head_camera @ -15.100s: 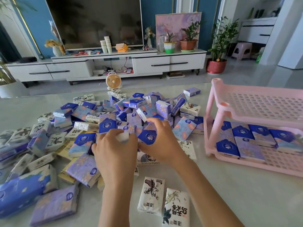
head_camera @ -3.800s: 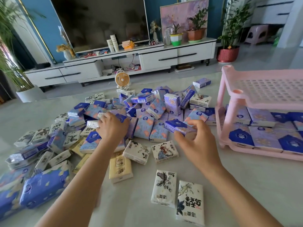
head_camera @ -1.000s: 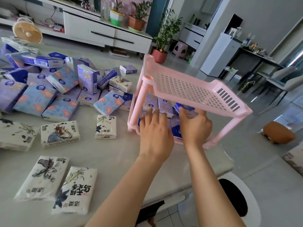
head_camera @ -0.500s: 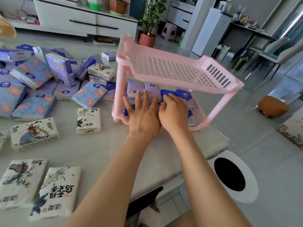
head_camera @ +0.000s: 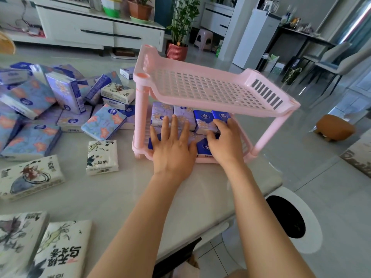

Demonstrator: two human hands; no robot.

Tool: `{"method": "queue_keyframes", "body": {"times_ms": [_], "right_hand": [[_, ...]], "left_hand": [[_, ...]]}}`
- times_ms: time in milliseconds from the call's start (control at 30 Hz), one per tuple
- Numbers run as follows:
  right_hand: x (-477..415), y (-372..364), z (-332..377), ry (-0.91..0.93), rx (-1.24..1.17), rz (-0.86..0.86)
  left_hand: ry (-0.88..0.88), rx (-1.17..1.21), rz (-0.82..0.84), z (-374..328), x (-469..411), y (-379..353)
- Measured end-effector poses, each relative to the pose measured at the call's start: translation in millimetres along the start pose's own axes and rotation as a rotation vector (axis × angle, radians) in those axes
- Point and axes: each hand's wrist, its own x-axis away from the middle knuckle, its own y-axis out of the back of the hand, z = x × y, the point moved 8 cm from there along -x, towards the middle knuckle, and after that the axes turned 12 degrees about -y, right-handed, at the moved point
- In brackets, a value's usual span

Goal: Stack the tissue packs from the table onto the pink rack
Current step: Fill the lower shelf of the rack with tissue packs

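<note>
The pink rack (head_camera: 200, 89) has two tiers and stands near the table's right end; its mesh top tier holds nothing. Purple and dark blue tissue packs (head_camera: 203, 119) lie in rows on the lower tier. Both my hands reach under the top tier. My left hand (head_camera: 172, 149) lies flat with spread fingers on the front packs. My right hand (head_camera: 224, 143) rests on the dark blue packs beside it, fingers slightly bent. A pile of blue and purple packs (head_camera: 66, 109) covers the table to the left.
White packs with ink drawings (head_camera: 102, 157) lie on the grey table (head_camera: 130, 197) left of the rack and near the front-left corner. The table ends just right of the rack; below it are a white round object (head_camera: 291, 217) and a brown stool (head_camera: 335, 127).
Earlier my hands were picking packs out of the pile. Over the last second they have stayed on the lower tier, my right hand reaching a little further in.
</note>
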Motion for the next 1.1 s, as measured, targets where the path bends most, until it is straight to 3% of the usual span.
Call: {"method": "queue_keyframes", "body": {"times_ms": [500,567,700,867,933,1033,1100], "right_hand": [[-14.0,-13.5,7.3,0.087,0.178,0.041],[-10.1,-5.5,14.3,0.157,0.147,-0.047],[-1.7,22.3,16.6,0.098,-0.131,-0.181],[40.9,49.8,34.4,0.000,-0.483,-0.301],[63.0,50.9,46.3,-0.039,-0.695,-0.239],[91.4,54.3,62.6,-0.047,-0.944,-0.126],[111.4,53.0,77.7,-0.022,-0.998,-0.019]], "left_hand": [[0.043,0.110,0.075,4.2,-8.4,0.4],[0.036,0.146,0.058,6.2,-10.0,3.5],[0.010,0.172,0.028,3.6,-8.8,6.9],[-0.001,0.359,-0.229,-19.3,4.4,44.0],[0.089,0.536,-0.222,-24.6,22.3,59.9],[0.321,0.758,-0.415,-13.3,59.8,93.6],[0.317,0.788,-0.498,-8.3,77.8,116.8]]}}
